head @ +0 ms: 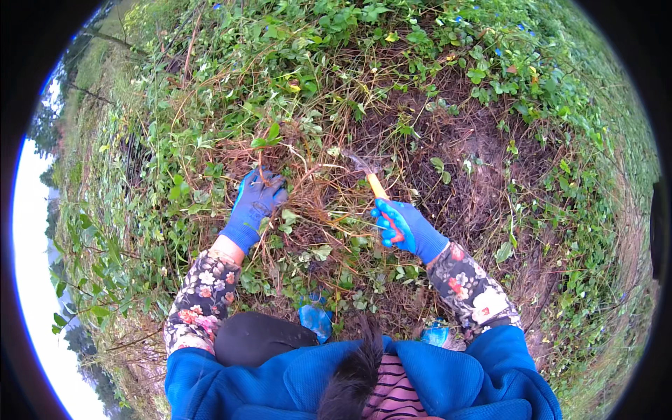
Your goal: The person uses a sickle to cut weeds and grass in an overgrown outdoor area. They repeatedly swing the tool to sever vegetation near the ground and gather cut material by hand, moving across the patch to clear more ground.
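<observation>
Both my hands wear blue work gloves. My right hand [400, 228] is closed around the orange handle of a small hand tool [377, 186]; its dark metal head points up and left, close to the cut stems, and its exact shape is blurred. To the left, my left hand [258, 195] lies against a heap of brown stems and pulled weeds [315, 194], fingers bent, a reddish stem running up by them. Whether the fingers grip it is hard to tell. Dark soil with dry stalks [451, 173] shows to the right of the tool.
Leafy green weeds [336, 31] with small blue flowers surround the bare soil. Two blue-covered feet [315, 321] [435, 334] show below my hands, near my dark knee [262, 336]. A leafy sapling [100, 252] stands at the left.
</observation>
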### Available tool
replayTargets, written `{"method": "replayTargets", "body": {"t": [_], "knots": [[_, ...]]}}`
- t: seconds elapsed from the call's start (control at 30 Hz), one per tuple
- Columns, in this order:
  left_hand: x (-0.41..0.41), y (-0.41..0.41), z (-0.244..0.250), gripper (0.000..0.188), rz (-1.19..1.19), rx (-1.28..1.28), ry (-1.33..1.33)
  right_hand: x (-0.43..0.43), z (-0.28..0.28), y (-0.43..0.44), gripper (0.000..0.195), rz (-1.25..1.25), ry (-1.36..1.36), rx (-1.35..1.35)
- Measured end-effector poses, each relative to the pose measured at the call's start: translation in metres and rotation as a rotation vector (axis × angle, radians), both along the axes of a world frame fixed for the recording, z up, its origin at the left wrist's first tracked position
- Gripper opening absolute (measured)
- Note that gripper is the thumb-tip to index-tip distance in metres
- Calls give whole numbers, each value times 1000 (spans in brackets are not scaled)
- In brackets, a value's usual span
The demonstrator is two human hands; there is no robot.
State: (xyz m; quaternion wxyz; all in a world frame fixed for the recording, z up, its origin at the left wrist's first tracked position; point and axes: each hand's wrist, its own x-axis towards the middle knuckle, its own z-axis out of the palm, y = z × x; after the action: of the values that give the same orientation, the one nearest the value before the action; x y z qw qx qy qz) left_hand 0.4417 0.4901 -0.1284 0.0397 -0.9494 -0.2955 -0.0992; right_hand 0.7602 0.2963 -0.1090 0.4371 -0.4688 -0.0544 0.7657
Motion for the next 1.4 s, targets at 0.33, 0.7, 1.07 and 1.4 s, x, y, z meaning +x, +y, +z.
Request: {"method": "replayTargets", "body": {"t": [0.33, 0.7, 1.07, 1.4], "knots": [[209, 50, 63, 85, -497, 109, 483, 40, 6, -42, 29, 1, -206, 16], [269, 58, -10, 42, -503, 113, 1198, 39, -31, -40, 29, -120, -94, -87], [265, 29, -38, 28, -423, -39, 1290, 58, 73, -179, 21, -278, -507, -217], [252, -25, -18, 35, -429, -335, 1364, -1, 299, -299, 22, -265, -307, -611]]}}
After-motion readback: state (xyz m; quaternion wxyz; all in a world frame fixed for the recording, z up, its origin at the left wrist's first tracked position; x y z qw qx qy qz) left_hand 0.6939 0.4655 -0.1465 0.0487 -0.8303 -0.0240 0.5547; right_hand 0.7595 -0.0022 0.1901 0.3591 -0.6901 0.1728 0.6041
